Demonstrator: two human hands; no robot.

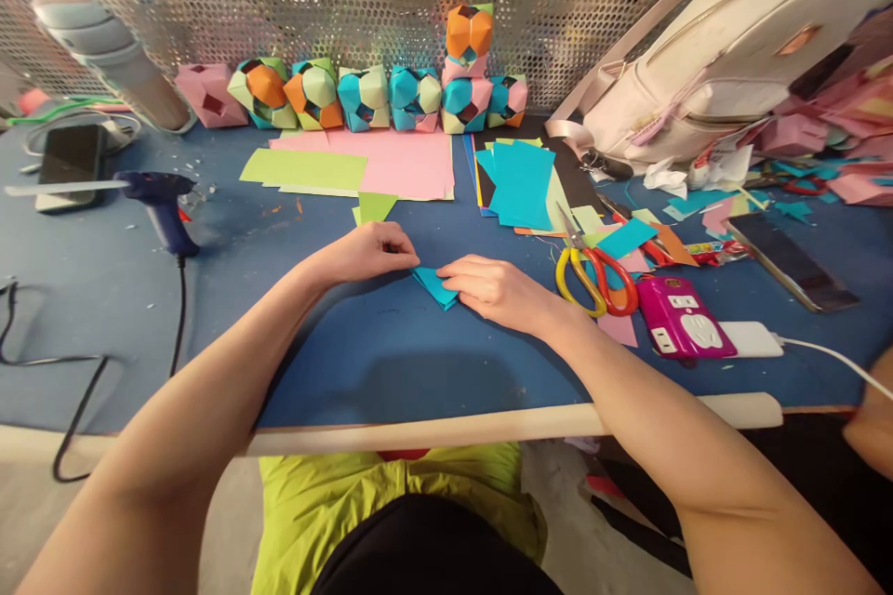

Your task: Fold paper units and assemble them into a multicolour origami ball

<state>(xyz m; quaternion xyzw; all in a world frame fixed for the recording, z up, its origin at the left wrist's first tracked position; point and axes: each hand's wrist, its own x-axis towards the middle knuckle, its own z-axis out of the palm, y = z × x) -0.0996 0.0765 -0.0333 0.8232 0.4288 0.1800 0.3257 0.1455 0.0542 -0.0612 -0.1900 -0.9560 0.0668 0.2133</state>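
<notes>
A small folded piece of blue paper [433, 286] lies on the blue tabletop between my hands. My left hand [373, 251] has its fingers curled, thumb and fingertips pinching the paper's upper left corner. From the other side, my right hand [492, 288] grips the right edge, with its fingers together over the paper. Just beyond my left hand sits a small green paper piece [377, 205], partly covered by that hand. Flat sheets of green paper [307, 169] and pink paper [411, 163] are farther back. A stack of blue paper [522, 184] lies beyond my right hand.
Several folded paper balls [364, 97] line the mesh partition. At left are a glue gun [164, 209], a phone [72, 158] and a bottle [115, 56]. Scissors [593, 274], a magenta power adapter [687, 318], another phone [792, 258] and a backpack [698, 84] occupy the right.
</notes>
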